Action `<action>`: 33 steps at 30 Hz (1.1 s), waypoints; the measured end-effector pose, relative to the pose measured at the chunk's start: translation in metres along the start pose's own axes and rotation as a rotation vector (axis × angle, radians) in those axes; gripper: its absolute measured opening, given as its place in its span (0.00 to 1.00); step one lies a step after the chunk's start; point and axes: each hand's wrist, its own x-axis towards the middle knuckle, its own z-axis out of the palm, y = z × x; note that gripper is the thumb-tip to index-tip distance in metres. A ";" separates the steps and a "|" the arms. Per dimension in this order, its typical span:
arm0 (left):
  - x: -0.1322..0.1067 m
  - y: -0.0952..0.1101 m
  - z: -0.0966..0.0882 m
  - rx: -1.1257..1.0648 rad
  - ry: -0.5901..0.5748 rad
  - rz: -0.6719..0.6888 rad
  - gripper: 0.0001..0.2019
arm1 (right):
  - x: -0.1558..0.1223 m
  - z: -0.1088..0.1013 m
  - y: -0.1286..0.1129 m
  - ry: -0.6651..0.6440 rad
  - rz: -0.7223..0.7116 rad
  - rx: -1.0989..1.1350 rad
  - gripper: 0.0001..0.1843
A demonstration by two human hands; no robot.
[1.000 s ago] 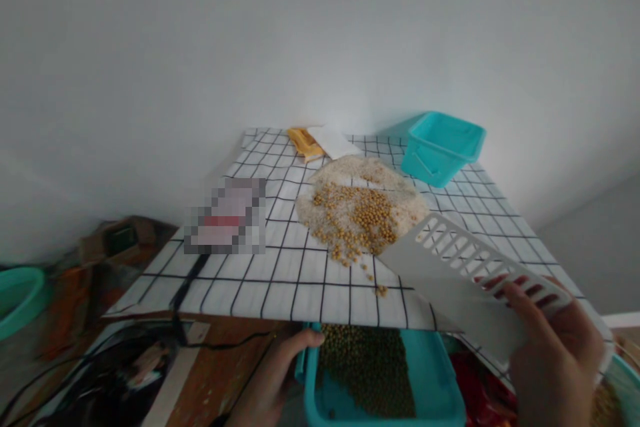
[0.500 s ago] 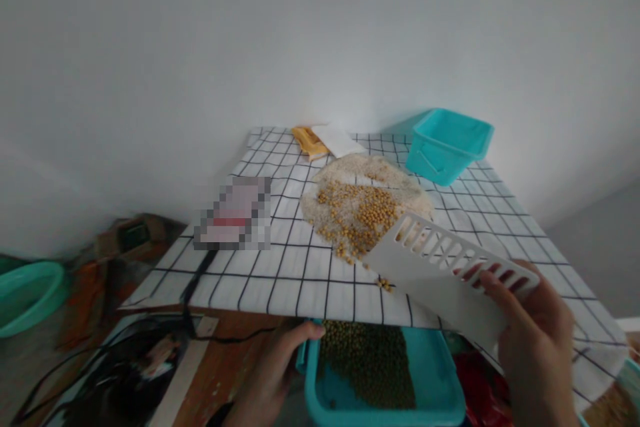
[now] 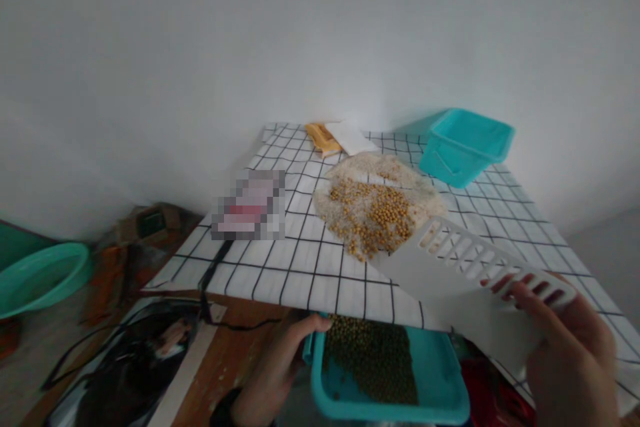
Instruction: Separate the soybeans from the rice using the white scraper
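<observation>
My right hand (image 3: 570, 340) grips the end of a white slotted plastic board (image 3: 450, 287). The board leans over the table's front edge, its far end near a spread of yellow soybeans (image 3: 390, 207) mixed with pale grains (image 3: 415, 177). Below the edge, my left hand (image 3: 285, 353) is closed on the left rim of a teal plastic basin (image 3: 395, 410). Inside the basin lie a dark heap of small beans (image 3: 380, 360) and some yellow beans at its back left corner. The left fingers are partly hidden behind the rim.
On the checked tablecloth (image 3: 290, 267) stand a teal bin (image 3: 465, 150) at the back right, a yellow packet (image 3: 323, 139) and a white sheet (image 3: 353, 137). A blurred-out object (image 3: 250, 207) lies left, with a black strap (image 3: 215, 270). A green tub (image 3: 45, 277) sits lower left.
The board in my right hand has moved right, away from the soybeans. The few loose soybeans near the table's front edge are gone from the cloth. The view has shifted slightly.
</observation>
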 end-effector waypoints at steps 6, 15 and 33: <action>0.004 -0.016 0.010 -0.069 0.099 -0.106 0.10 | 0.001 0.013 0.004 -0.025 -0.025 0.018 0.18; 0.001 -0.023 0.008 -0.142 0.050 -0.136 0.13 | 0.024 0.012 0.018 0.018 -0.198 0.031 0.18; 0.000 -0.027 0.010 -0.009 -0.010 0.008 0.19 | 0.051 0.032 0.014 -0.040 -0.368 0.083 0.13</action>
